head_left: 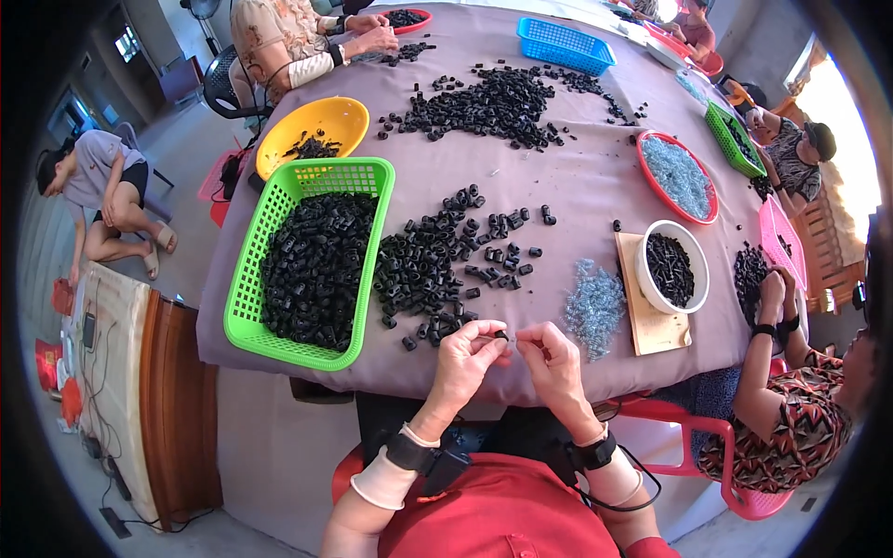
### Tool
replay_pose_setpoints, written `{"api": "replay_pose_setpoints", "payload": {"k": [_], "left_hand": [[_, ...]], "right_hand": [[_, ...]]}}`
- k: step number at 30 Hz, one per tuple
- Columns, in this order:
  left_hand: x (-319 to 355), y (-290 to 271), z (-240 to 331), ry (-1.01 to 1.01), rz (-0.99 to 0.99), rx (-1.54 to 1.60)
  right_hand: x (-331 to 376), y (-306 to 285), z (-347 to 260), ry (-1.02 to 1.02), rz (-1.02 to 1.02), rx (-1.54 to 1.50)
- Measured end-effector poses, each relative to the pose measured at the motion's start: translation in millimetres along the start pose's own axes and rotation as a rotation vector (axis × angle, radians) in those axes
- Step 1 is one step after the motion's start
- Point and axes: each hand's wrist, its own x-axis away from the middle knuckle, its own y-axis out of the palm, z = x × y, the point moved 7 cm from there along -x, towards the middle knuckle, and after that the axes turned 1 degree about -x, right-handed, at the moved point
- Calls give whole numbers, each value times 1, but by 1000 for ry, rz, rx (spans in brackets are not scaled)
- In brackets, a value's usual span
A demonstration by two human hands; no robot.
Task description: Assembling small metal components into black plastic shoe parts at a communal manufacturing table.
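Note:
My left hand [467,358] pinches a small black plastic piece [500,335] at the near table edge. My right hand [551,358] meets it with fingertips closed on something tiny, too small to make out. Just beyond the hands lies a loose pile of black pieces [430,270]. To the left stands a green basket [244,296] full of black pieces. A heap of small silvery springs [593,307] lies to the right of my hands.
A white bowl of black pieces [670,270] sits on a wooden board [651,337]. Farther off are a yellow bowl [316,126], a red plate of springs [677,175], a blue basket [566,45] and a large black pile [498,102]. Other people sit around the table.

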Motion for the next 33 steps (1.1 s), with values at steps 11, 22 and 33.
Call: {"api": "replay_pose_setpoints", "payload": {"k": [11, 22, 33], "left_hand": [[1, -1, -21, -227, 16, 431], [2, -6, -21, -272, -77, 507], [10, -20, -23, -275, -93, 738]], "right_hand": [[4, 8, 2, 67, -14, -130], [-5, 17, -1, 82, -67, -155], [-62, 47, -21, -72, -176, 53]]}}
